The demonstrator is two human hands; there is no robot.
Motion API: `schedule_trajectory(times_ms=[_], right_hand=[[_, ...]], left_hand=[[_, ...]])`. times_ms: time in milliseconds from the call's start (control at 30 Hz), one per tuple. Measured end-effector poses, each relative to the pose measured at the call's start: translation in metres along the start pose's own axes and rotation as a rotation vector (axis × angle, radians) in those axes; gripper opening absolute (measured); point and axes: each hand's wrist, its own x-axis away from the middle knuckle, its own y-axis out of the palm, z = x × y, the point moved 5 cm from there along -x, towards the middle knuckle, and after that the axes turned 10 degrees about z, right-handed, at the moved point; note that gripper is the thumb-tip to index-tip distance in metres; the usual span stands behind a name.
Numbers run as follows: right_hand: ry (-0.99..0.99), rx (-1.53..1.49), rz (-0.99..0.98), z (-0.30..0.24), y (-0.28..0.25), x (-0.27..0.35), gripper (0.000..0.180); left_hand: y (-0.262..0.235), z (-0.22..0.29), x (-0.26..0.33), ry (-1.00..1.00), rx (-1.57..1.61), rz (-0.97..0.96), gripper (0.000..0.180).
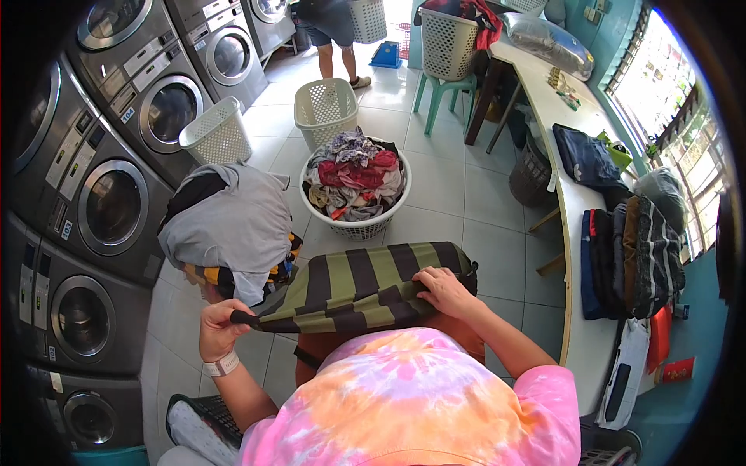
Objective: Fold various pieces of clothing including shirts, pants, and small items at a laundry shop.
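Across my lap stretches a green and black striped shirt, its cloth drawn into long creases between my hands. My left hand is closed on a dark end of it, out at the left. Over on the right side, my right hand grips the cloth with bent fingers; the fingertips are partly lost in the folds. Just beyond my left hand is a pile of clothes with a grey garment on top. A round white basket heaped with mixed laundry stands on the floor ahead.
Front-loading machines line the left. Two pale laundry baskets stand farther off, near a person's legs. Along the right runs a long table with folded clothes. A green stool supports a full basket.
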Motion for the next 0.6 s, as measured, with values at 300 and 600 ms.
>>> schedule_trajectory(times_ms=[300, 600], right_hand=[[-0.037, -0.074, 0.094, 0.024, -0.021, 0.006, 0.023], [0.175, -0.249, -0.208, 0.026, -0.007, 0.027, 0.031]], left_hand=[[-0.006, 0.005, 0.005, 0.055, -0.031, 0.07, 0.016], [-0.005, 0.004, 0.007, 0.009, -0.025, 0.148, 0.014]])
